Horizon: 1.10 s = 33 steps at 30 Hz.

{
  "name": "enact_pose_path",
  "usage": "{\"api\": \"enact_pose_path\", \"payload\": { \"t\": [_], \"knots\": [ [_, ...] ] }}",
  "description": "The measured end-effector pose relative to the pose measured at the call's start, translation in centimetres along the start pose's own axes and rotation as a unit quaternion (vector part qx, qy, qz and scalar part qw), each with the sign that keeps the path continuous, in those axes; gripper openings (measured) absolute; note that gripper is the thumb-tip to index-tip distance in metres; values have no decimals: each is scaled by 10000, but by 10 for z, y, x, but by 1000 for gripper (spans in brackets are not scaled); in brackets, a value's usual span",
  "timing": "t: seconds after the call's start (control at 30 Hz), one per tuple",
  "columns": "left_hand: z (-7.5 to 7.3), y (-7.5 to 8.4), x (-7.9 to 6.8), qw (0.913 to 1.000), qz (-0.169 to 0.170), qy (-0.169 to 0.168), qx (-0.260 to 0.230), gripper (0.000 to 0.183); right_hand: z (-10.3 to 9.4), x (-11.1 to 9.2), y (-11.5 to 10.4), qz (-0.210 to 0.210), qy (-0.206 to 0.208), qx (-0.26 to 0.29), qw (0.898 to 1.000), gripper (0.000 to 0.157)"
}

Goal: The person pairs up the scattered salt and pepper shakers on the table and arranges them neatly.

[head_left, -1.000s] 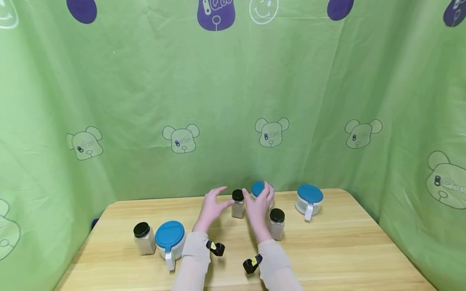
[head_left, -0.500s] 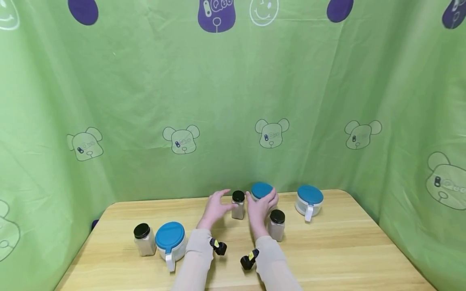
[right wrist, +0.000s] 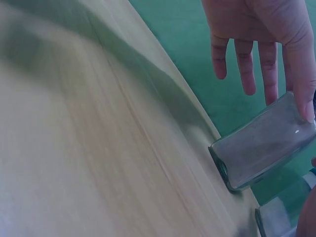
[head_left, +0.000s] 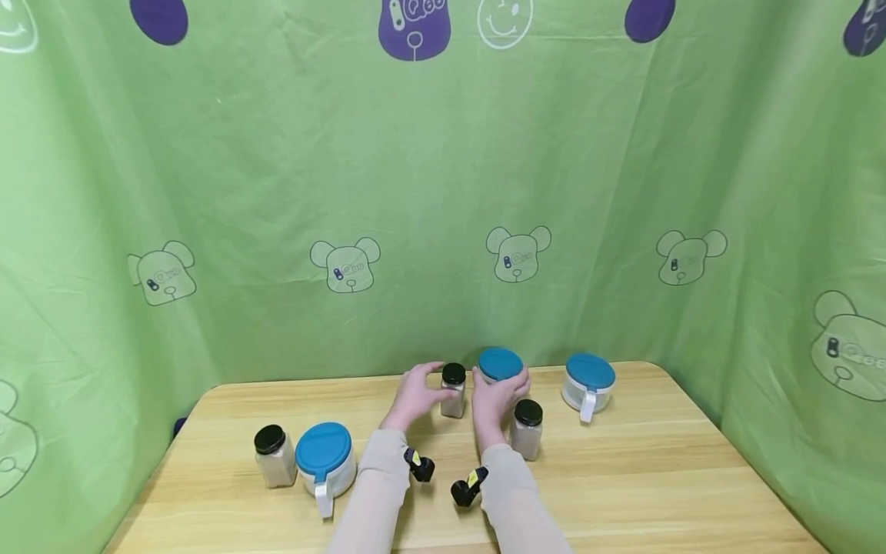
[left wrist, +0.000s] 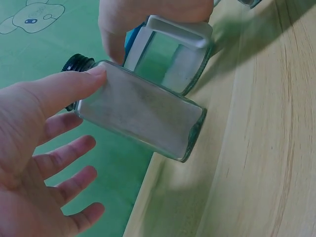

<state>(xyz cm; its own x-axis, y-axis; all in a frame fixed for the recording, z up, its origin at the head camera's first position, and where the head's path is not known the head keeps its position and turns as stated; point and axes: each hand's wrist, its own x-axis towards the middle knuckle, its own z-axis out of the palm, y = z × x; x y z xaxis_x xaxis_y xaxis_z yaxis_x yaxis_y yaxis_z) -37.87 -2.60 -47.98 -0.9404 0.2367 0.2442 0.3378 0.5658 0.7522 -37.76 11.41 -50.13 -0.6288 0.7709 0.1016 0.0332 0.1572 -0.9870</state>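
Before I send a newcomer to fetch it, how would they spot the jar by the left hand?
Find the table, then its far edge by the green curtain. Near that edge, the jar stands between the left hand and right hand. The left jar and right jar share its black lid but stand nearer the person.

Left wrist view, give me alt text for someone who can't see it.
A left hand, fingers spread, has its thumb across a boxy, clear glass jar with a black lid. Beyond, a right hand hides part of a clear, white-handled container; around are a pale wooden table and green cloth.
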Motion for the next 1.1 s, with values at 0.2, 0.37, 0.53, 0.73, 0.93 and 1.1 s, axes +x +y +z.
{"api": "enact_pose_path", "payload": {
  "t": [0.2, 0.37, 0.53, 0.73, 0.93, 1.1],
  "knots": [
    [3, -3, 4, 9999, -6, -115, 11, 69, 0, 2, 4, 200, -4, 250, 9995, 100],
    [6, -4, 6, 9998, -7, -215, -54, 68, 2, 4, 9, 243, 11, 303, 9992, 100],
    [8, -4, 7, 9996, 37, -237, -147, 66, 3, 5, 12, 257, 5, 289, 9993, 100],
    [9, -6, 8, 9994, 46, -282, -210, 66, 5, 4, 13, 198, 31, 46, 9998, 99],
    [10, -6, 10, 9992, 10, -375, -123, 69, 8, 8, 18, 92, 40, -135, 9999, 100],
    [9, -6, 10, 9993, 31, -378, -38, 69, 9, 10, 20, 113, -70, -117, 9998, 101]
  ]
}}
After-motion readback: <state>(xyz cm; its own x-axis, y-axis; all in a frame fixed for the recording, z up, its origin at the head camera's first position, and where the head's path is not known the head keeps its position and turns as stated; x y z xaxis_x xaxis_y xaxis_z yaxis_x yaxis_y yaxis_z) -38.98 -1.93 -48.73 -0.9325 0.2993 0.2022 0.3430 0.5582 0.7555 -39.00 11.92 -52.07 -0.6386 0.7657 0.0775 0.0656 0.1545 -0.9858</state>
